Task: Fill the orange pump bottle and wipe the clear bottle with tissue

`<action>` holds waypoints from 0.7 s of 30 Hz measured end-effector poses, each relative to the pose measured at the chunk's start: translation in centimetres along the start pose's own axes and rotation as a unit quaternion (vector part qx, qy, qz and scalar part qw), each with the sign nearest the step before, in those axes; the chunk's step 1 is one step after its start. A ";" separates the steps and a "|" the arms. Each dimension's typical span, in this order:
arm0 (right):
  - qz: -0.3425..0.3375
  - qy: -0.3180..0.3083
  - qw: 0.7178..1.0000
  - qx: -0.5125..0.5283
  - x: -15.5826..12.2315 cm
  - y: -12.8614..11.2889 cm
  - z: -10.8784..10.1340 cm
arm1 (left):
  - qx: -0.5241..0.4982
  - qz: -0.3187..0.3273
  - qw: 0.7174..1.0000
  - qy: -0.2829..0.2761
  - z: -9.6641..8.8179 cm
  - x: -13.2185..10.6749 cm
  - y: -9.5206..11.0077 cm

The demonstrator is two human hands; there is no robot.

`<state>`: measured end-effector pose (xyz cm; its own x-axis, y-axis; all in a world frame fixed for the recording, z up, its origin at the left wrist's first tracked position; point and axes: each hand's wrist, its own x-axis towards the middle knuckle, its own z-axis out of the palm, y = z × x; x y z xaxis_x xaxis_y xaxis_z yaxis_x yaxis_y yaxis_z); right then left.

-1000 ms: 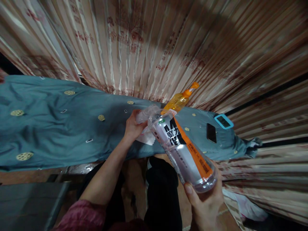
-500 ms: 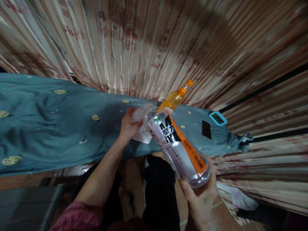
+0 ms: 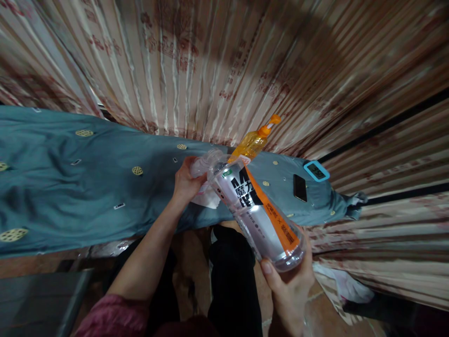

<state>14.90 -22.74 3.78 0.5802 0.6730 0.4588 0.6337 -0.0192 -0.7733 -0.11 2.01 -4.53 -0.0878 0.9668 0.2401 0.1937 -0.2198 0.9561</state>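
My right hand (image 3: 291, 285) is closed round the base of a large clear plastic bottle (image 3: 257, 215) with a silver, orange and black label. The bottle is tilted, its upper end pointing away and to the left. At that end my left hand (image 3: 187, 180) grips a clear plastic neck-like piece (image 3: 208, 161); whether it is part of the bottle or separate, I cannot tell. Below the left hand lies a white tissue-like piece (image 3: 206, 199). Just behind the large bottle stands a pump bottle (image 3: 249, 144) of yellow liquid with an orange pump head.
A narrow surface under a teal patterned cloth (image 3: 101, 182) runs across the view. On its right part are a dark phone (image 3: 300, 188) and a blue-framed digital display (image 3: 316, 171). Pleated curtains (image 3: 196, 70) hang behind and to the right. A grey flat-topped object (image 3: 38, 299) stands lower left.
Both hands keep their grips, and the large bottle stays at nearly the same tilt. The whole view has shifted slightly, with the surroundings a little further left.
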 end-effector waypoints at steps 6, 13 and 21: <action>0.015 0.002 1.000 0.012 -0.2 0.5 0.2 | -0.007 -0.003 1.000 -0.008 0.0 0.0 -0.1; 0.014 0.008 1.000 -0.015 0.1 0.1 0.0 | -0.005 0.000 1.000 -0.011 0.0 -0.1 0.0; 0.021 0.006 1.000 0.000 -0.1 0.5 -0.1 | 0.006 -0.004 1.000 -0.012 -0.2 -0.3 0.5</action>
<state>15.22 -22.90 3.42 0.6117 0.6632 0.4312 0.6094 -0.0476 -0.7914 -0.17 1.64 -4.12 -0.0663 0.9712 0.2287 0.2043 -0.2112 0.9559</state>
